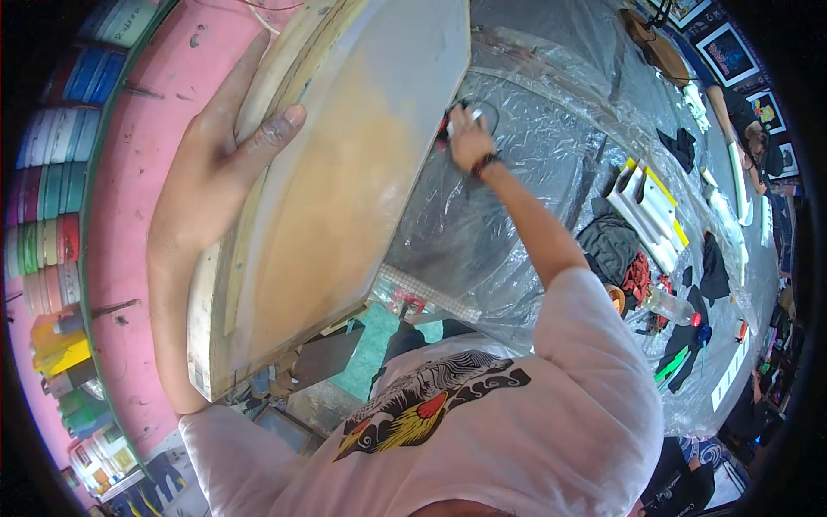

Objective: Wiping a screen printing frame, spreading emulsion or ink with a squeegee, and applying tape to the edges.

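Observation:
A large wooden-framed printing screen [319, 207] with yellowish-tan mesh is held up, tilted, on the left of the view. My left hand [224, 146] is closed round its left edge, thumb over the front of the wood and fingers mostly hidden behind. My right hand [468, 142] reaches out over the plastic-covered table, just right of the screen's edge. Its fingers are blurred and bent over a small item with dark, red and white parts, too smeared to name. A thin dark cord curves next to that hand.
Clear plastic sheeting [534, 129] covers the table. To the right lie white-and-yellow folded pieces [650, 211], dark cloths [612, 241], a clear bottle [672, 306] and a brown item [655, 47]. Paint tubs [65, 138] line the far left beside a pink surface [129, 198]. Another person [745, 133] is at the far right.

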Demonstrator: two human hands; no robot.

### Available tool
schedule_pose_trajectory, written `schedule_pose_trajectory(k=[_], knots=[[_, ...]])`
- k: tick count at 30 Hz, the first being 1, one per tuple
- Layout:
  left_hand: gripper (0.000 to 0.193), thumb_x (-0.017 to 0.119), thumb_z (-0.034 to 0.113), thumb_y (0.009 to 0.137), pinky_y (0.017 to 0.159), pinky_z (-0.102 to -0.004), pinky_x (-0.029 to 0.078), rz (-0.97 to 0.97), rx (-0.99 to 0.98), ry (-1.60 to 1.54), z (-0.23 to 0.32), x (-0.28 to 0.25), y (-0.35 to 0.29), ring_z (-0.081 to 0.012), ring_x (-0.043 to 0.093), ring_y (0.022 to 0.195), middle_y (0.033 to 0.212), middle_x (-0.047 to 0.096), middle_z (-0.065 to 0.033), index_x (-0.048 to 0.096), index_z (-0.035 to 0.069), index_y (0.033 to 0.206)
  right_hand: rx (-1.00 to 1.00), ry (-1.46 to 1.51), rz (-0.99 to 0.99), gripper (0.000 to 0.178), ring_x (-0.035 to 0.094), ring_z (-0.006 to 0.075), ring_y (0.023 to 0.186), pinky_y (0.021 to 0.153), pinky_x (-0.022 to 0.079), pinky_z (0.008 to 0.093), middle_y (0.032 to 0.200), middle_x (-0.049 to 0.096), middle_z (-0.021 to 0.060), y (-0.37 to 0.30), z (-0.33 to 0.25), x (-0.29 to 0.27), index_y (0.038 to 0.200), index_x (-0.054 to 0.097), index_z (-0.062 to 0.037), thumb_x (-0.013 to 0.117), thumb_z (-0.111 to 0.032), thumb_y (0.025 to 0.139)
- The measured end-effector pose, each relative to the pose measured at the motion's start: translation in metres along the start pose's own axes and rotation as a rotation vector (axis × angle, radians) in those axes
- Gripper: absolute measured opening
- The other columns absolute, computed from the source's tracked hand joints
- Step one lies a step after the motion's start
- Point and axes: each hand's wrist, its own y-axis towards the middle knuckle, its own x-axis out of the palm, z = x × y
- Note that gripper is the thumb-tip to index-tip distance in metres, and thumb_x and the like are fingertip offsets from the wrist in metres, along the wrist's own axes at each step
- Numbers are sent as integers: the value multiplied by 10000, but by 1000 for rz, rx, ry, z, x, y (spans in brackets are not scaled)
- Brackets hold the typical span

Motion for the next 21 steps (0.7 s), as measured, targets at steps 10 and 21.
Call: schedule_pose_trajectory(k=[10, 21], knots=[[712, 632, 167, 977, 1109, -326, 357, -33, -2, 33, 20, 8, 3, -223, 501, 1312, 1438, 520, -226, 259, -42, 1545, 288, 202, 71, 610, 255, 295, 1503, 1211, 172, 551, 1629, 279, 111, 61, 59, -8, 1553, 296, -55, 391, -328, 1016], [697, 604, 154, 991, 1111, -328, 355, -36, -58, -25, 25, 7, 5, -220, 488, 1326, 1437, 524, -218, 242, -10, 1563, 371, 239, 163, 611, 301, 353, 1472, 1190, 212, 533, 1603, 327, 128, -30, 143, 0, 1531, 344, -48, 435, -313, 988]])
